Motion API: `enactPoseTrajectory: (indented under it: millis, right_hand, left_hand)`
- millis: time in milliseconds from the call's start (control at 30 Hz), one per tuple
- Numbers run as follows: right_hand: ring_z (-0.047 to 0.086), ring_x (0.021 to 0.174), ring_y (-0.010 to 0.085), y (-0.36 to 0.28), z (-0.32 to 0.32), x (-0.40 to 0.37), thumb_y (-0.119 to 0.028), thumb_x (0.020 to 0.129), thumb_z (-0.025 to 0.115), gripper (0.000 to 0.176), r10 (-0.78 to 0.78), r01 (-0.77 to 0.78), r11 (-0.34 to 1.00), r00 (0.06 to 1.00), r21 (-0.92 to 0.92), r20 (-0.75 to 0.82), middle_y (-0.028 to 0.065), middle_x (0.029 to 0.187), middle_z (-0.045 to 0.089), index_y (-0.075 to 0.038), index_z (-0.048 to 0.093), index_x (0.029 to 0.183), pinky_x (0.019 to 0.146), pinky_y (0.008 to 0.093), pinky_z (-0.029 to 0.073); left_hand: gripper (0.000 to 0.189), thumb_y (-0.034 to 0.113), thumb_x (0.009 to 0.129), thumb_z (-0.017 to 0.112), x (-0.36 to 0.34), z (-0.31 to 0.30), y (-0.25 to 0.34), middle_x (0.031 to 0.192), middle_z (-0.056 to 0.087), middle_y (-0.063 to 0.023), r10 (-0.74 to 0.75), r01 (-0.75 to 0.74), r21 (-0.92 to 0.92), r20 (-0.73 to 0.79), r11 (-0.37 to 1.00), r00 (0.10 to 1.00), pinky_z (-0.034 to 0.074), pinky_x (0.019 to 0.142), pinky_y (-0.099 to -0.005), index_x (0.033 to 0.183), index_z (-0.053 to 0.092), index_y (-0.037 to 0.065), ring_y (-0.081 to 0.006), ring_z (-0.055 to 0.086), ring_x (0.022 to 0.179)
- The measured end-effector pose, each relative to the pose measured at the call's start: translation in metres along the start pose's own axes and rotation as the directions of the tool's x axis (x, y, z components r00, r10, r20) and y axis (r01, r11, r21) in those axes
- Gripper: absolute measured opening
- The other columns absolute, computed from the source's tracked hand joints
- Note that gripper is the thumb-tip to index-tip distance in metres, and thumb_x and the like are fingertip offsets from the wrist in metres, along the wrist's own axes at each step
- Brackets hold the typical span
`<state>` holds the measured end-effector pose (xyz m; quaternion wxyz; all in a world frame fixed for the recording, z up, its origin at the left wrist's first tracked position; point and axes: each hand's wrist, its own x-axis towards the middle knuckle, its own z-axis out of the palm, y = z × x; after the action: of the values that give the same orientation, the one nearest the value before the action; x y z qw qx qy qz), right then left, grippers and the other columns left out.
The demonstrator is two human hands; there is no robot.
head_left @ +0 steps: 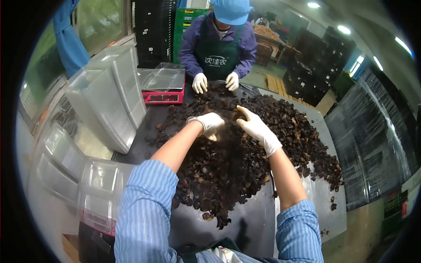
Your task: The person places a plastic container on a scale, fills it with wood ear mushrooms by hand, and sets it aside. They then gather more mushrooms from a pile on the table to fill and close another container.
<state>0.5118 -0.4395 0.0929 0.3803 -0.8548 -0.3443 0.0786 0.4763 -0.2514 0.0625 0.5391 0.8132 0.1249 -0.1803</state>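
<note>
Left grip (212,124): fingers curled downward over dark dried pieces (210,164); whether any are pinched, cannot tell. Right grip (246,120): thumb and fingers parted, open above same heap. Pieces spread below and around both, across desk (256,219). Beyond grips, co-worker's gloved hands (215,83) at heap's far edge. Left of grips, red scale (163,97), stacked clear trays (103,98).

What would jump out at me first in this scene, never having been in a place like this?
Probably the big heap of dark, curled pieces across the middle of the table, with white-gloved left and right hands over it. Opposite stands a co-worker in a bright blue cap; tall stacks of clear plastic trays rise at the picture's left.
</note>
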Motion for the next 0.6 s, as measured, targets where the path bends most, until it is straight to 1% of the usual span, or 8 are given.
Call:
enactPoseTrajectory:
  millis: [100, 167, 267, 333, 400, 467, 500, 600]
  right_hand:
    - [0.053, 0.118, 0.0293, -0.002, -0.001, -0.018, -0.021, 0.085, 0.053, 0.05, 0.017, -0.005, 0.974, 0.999, -0.226, 0.048, 0.0192, 0.127, 0.056, -0.003, 0.048, 0.131, 0.1, 0.0349, 0.04]
    - [0.057, 0.113, 0.0301, -0.005, 0.006, -0.042, -0.021, 0.085, 0.053, 0.044, 0.025, -0.017, 0.968, 0.999, -0.25, 0.029, 0.0181, 0.121, 0.06, -0.004, 0.054, 0.126, 0.097, 0.0355, 0.043]
    - [0.059, 0.109, 0.0303, -0.018, 0.026, -0.101, -0.02, 0.085, 0.055, 0.042, 0.06, -0.053, 0.986, 0.997, -0.158, 0.043, 0.0177, 0.118, 0.061, -0.004, 0.055, 0.124, 0.094, 0.0354, 0.045]
    - [0.061, 0.104, 0.0302, -0.012, 0.051, -0.144, -0.019, 0.085, 0.058, 0.04, 0.106, -0.097, 0.988, 0.992, -0.121, 0.072, 0.0169, 0.113, 0.063, -0.004, 0.056, 0.122, 0.091, 0.0349, 0.047]
    - [0.058, 0.108, 0.0319, -0.013, 0.077, -0.182, -0.019, 0.084, 0.06, 0.041, 0.129, -0.114, 0.985, 0.986, -0.127, 0.11, 0.0169, 0.117, 0.061, -0.006, 0.056, 0.123, 0.093, 0.0369, 0.045]
    - [0.05, 0.117, 0.0364, 0.018, 0.139, -0.229, -0.019, 0.082, 0.062, 0.045, 0.05, -0.058, 0.962, 0.998, -0.265, -0.037, 0.0189, 0.128, 0.053, -0.007, 0.054, 0.125, 0.098, 0.0401, 0.042]
    - [0.042, 0.122, 0.0427, 0.021, 0.161, -0.241, -0.02, 0.081, 0.064, 0.049, 0.098, -0.113, 0.967, 0.992, -0.227, -0.073, 0.0212, 0.138, 0.043, -0.008, 0.052, 0.127, 0.101, 0.0438, 0.038]
    - [0.039, 0.121, 0.0474, 0.005, 0.225, -0.271, -0.022, 0.074, 0.068, 0.055, -0.039, -0.007, 0.948, 0.99, -0.319, -0.136, 0.0212, 0.14, 0.039, -0.01, 0.052, 0.125, 0.102, 0.0537, 0.034]
  left_hand:
    - [0.044, 0.028, 0.089, 0.047, -0.034, -0.013, -0.005, 0.111, 0.062, -0.0185, 0.116, -0.052, 0.499, -0.099, 0.865, 0.988, 0.056, 0.066, -0.0376, 0.125, 0.051, 0.004, -0.0275, 0.067, 0.066]
    - [0.045, 0.029, 0.087, 0.048, -0.066, -0.017, -0.005, 0.114, 0.063, -0.0173, 0.169, -0.067, 0.678, -0.085, 0.732, 0.982, 0.054, 0.074, -0.0376, 0.124, 0.054, 0.003, -0.0284, 0.068, 0.073]
    - [0.045, 0.031, 0.088, 0.05, -0.124, -0.012, -0.03, 0.111, 0.063, -0.0203, 0.495, -0.297, 0.777, -0.021, 0.555, 0.869, 0.051, 0.08, -0.0404, 0.123, 0.055, 0.004, -0.0329, 0.066, 0.086]
    - [0.045, 0.034, 0.088, 0.052, -0.211, -0.012, -0.027, 0.107, 0.064, -0.021, 0.428, -0.292, 0.726, -0.003, 0.622, 0.904, 0.048, 0.085, -0.0425, 0.122, 0.056, 0.005, -0.0363, 0.062, 0.095]
    - [0.044, 0.033, 0.087, 0.057, -0.269, -0.023, -0.066, 0.101, 0.065, -0.0198, 0.549, -0.347, 0.708, -0.068, 0.615, 0.833, 0.049, 0.081, -0.0408, 0.122, 0.057, 0.007, -0.0337, 0.064, 0.09]
    - [0.042, 0.026, 0.084, 0.062, -0.356, -0.053, -0.109, 0.104, 0.066, -0.0178, 0.355, -0.127, 0.557, -0.322, 0.821, 0.878, 0.05, 0.082, -0.0384, 0.122, 0.058, 0.008, -0.0349, 0.063, 0.094]
    - [0.041, 0.021, 0.082, 0.065, -0.37, -0.068, -0.15, 0.106, 0.065, -0.0187, 0.481, -0.173, 0.595, -0.408, 0.785, 0.776, 0.05, 0.082, -0.0374, 0.12, 0.059, 0.007, -0.0339, 0.063, 0.094]
    - [0.05, 0.023, 0.078, 0.068, -0.427, -0.096, -0.209, 0.119, 0.059, -0.0186, 0.347, 0.125, 0.648, -0.549, 0.751, 0.761, 0.043, 0.096, -0.0394, 0.123, 0.056, 0.005, -0.0357, 0.054, 0.113]
